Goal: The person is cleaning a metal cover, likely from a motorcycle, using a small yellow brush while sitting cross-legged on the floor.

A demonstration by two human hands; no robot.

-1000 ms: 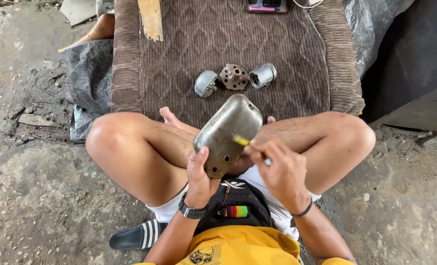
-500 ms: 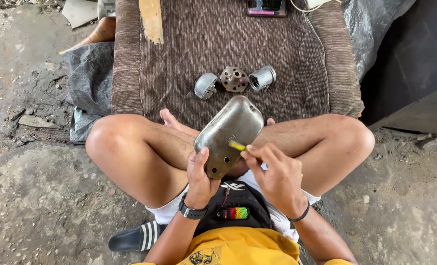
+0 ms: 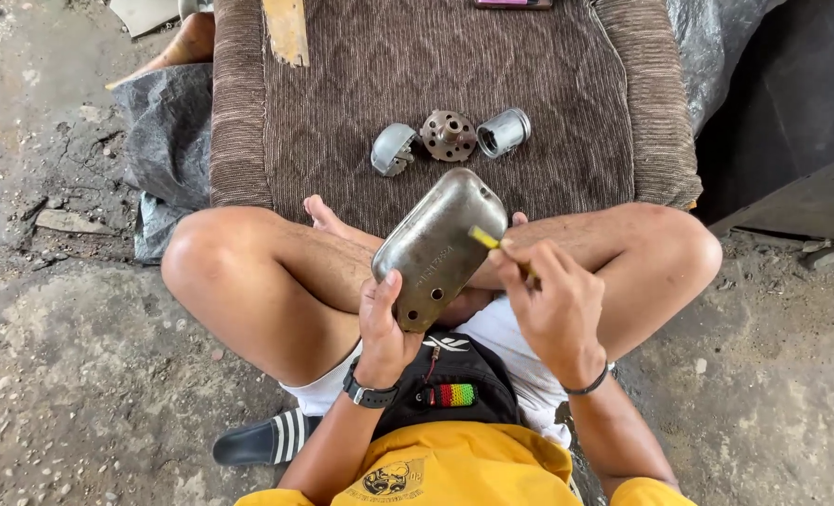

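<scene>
I sit cross-legged on the ground. My left hand grips the lower end of a dull grey metal cover, rounded and oblong with small holes, held tilted up over my lap. My right hand is closed on a thin tool with a yellow end, and that end rests against the cover's right edge. A black watch is on my left wrist, a dark band on my right.
Three small metal parts lie on a brown woven cushion in front of my knees: a grey dome, a rusty flanged hub and a shiny cylinder. A wooden strip lies farther back. Another person's bare foot is at upper left.
The yellow tool tip has slid a little up along the cover's right edge with my right hand. My left hand keeps the cover in about the same place.
</scene>
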